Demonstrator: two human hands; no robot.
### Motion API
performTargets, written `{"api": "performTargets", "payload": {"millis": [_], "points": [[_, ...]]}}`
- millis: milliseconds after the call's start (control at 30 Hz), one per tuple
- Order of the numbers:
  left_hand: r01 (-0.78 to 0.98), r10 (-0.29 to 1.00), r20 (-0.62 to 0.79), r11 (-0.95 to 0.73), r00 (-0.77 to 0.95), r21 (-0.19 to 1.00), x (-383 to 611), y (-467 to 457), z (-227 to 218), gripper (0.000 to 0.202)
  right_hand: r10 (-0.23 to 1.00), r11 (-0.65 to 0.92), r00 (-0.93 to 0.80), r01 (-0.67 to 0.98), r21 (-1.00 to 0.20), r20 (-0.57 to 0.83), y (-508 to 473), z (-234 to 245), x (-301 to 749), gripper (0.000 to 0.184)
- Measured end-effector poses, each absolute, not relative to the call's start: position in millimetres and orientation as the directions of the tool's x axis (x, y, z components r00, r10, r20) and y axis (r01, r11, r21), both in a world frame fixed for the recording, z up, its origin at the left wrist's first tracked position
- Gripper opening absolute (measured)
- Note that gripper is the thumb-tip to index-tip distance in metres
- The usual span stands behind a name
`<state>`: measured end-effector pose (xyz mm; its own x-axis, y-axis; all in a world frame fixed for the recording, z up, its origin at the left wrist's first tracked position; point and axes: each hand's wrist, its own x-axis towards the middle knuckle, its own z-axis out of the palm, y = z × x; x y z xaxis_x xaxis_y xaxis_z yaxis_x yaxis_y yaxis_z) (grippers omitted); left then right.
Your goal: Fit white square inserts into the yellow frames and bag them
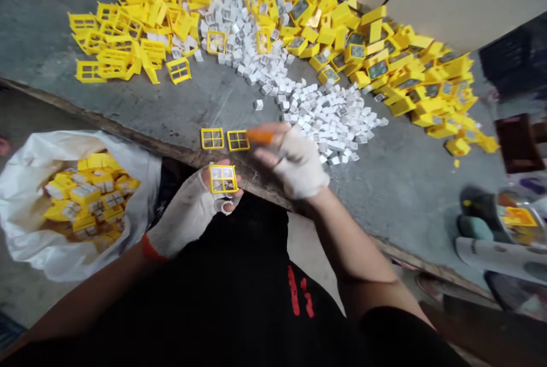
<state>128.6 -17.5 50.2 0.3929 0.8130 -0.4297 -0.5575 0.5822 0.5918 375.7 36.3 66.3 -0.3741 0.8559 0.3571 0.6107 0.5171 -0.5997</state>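
Note:
My left hand (pixel 188 213), in a white fingerless glove with an orange cuff, holds a yellow four-pane frame (pixel 223 178) above the table's front edge. White pieces fill its two upper openings; fingers show through the lower two. Two similar yellow frames, a left one (pixel 212 139) and a right one (pixel 238 141), lie flat on the table just beyond. My right hand (pixel 294 159), also gloved, hovers beside the right frame, with something orange over a finger. Its fingers are smeared by motion, so I cannot tell whether they grip anything.
Loose white cube-like pieces (pixel 325 119) spread across the grey table (pixel 171 107). Yellow frames (pixel 123 42) are heaped at back left, yellow box-like parts (pixel 397 70) at back right. A white sack (pixel 25 184) of yellow-and-white pieces stands at left. A container (pixel 517 219) sits at right.

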Motion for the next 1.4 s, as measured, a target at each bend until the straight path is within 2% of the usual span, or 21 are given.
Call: {"api": "performTargets", "payload": {"millis": [67,100,200,267,333,400,500,600,733,900,1033,1167,1267,1333,1400], "points": [[-0.556,0.820,-0.430,0.572,0.377,0.603,128,-14,52,0.043,0.918,0.363,-0.202,0.776,-0.516,0.342,77,64,394,0.036],[-0.556,0.826,-0.424,0.564,0.372,0.610,127,-12,52,0.043,0.935,0.312,-0.184,0.831,-0.460,0.303,100,62,400,0.036],[-0.555,0.842,-0.415,0.540,0.346,0.633,123,-9,48,0.039,0.950,0.306,-0.274,0.911,-0.277,0.150,158,54,404,0.038],[-0.549,0.849,-0.412,0.528,0.330,0.648,119,-8,44,0.037,0.945,0.328,-0.322,0.923,-0.201,0.061,175,50,398,0.034],[-0.545,0.856,-0.412,0.517,0.314,0.660,116,-8,43,0.038,0.941,0.336,-0.333,0.906,-0.258,0.058,168,51,392,0.026],[-0.547,0.862,-0.410,0.506,0.297,0.667,115,-8,46,0.042,0.933,0.357,-0.332,0.805,-0.474,0.140,141,53,388,0.020],[-0.556,0.877,-0.382,0.480,0.291,0.679,119,-8,54,0.043,0.929,0.357,-0.279,0.495,-0.793,0.244,85,57,384,0.035],[-0.548,0.885,-0.334,0.463,0.324,0.696,127,-9,58,0.040,0.950,0.293,-0.193,0.294,-0.910,0.244,34,56,377,0.047],[-0.540,0.886,-0.291,0.452,0.360,0.710,142,-16,62,0.040,0.958,0.288,-0.088,0.264,-0.920,0.275,-8,53,370,0.050],[-0.536,0.879,-0.309,0.468,0.363,0.703,158,-29,75,0.017,0.911,0.408,-0.064,0.288,-0.866,0.408,-44,54,359,0.035],[-0.540,0.870,-0.316,0.485,0.379,0.688,167,-34,77,0.015,0.895,0.424,-0.027,0.366,-0.829,0.446,-63,47,347,0.035],[-0.513,0.804,-0.357,0.583,0.475,0.631,171,-35,70,0.008,0.892,0.433,-0.094,0.463,-0.773,0.443,-69,39,348,0.048],[-0.452,0.715,-0.422,0.688,0.557,0.568,170,-34,65,0.009,0.878,0.475,-0.202,0.478,-0.738,0.435,-75,40,370,0.050],[-0.423,0.687,-0.466,0.718,0.557,0.553,167,-35,64,0.011,0.890,0.442,-0.156,0.533,-0.721,0.430,-77,43,396,0.050],[-0.413,0.695,-0.491,0.713,0.525,0.567,163,-35,63,0.015,0.910,0.295,0.024,0.665,-0.687,0.414,-76,43,426,0.044]]}}
